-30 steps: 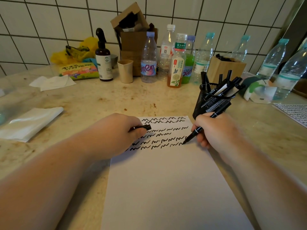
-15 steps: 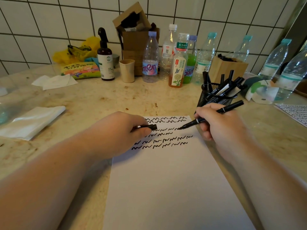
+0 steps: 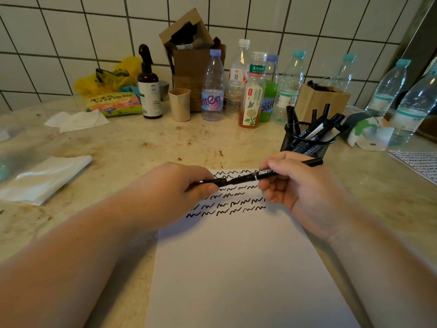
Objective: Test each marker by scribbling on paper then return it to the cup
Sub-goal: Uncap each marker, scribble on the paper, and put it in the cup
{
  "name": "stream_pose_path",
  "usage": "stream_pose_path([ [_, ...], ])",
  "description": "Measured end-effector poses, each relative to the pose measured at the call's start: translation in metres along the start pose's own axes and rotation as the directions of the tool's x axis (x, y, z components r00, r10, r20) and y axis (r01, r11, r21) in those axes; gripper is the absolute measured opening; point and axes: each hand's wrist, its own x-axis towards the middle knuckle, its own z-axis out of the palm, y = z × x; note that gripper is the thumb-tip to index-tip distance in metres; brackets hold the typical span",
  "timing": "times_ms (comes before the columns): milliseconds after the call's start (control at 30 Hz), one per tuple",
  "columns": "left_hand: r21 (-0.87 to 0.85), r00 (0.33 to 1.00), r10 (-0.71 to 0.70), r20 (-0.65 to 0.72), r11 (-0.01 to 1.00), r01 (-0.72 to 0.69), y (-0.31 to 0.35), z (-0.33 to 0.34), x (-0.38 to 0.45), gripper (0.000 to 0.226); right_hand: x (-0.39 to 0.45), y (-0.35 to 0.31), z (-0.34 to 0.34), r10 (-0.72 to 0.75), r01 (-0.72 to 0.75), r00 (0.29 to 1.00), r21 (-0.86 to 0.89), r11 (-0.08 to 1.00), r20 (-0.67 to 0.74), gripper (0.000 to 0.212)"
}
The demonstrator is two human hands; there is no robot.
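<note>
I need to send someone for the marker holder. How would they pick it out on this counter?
Start at the row of plastic bottles along the tiled wall, then come forward toward the scribbled paper. The cup stands just beyond the paper's far right corner: the only black wire-mesh container, bristling with black markers, unlike the plain beige cup.

The way to the mesh cup (image 3: 305, 144) is being left open across bare counter (image 3: 146, 147) — its mouth is being crowded by upright markers (image 3: 316, 129), and the far side is being hemmed by bottles (image 3: 253, 91) — a paper bag (image 3: 319, 100) too.
</note>
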Motion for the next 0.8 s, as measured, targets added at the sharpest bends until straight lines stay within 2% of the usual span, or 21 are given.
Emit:
stream_pose_path([
  [100,-0.046,1.0,0.012,-0.011,0.999,-0.013,0.0016,0.0005,-0.0004,0.014,-0.0003,-0.0011,0.0004,0.023,-0.023,0.999,0.004,1.0,0.031,0.009],
  [233,-0.056,1.0,0.012,-0.008,0.998,-0.012,0.0047,-0.0014,0.0,0.013,-0.0022,0.0006,0.0,0.0,0.004,0.995,-0.04,0.999,0.098,0.023],
  [333,-0.055,1.0,0.006,-0.013,0.998,-0.006,0.0065,-0.0012,-0.0003,0.015,-0.0003,0.0038,0.0015,-0.005,0.007,0.995,-0.023,1.0,0.104,0.02],
  [467,-0.174,0.999,-0.008,-0.044,0.985,0.0,0.0078,0.0013,-0.0002,0.022,0.0019,0.0049,0.0024,0.018,-0.024,0.996,0.076,0.997,0.087,0.022],
  [600,-0.252,1.0,-0.012,0.018,0.968,0.016,0.0079,0.0023,-0.0004,0.026,0.0008,0.0066,0.0024,0.005,-0.012,0.994,0.068,0.998,0.108,0.016],
  [700,-0.375,0.998,-0.008,0.066,0.927,0.032,0.0072,-0.001,-0.0027,0.027,-0.0009,0.0062,0.0028,-0.012,0.002,0.993,0.082,0.997,0.12,0.013],
  [800,-0.459,0.996,-0.009,0.085,0.887,0.047,0.0091,-0.0035,-0.003,0.024,-0.0016,0.0051,0.0043,-0.023,0.012,0.994,0.103,0.995,0.103,0.02],
])
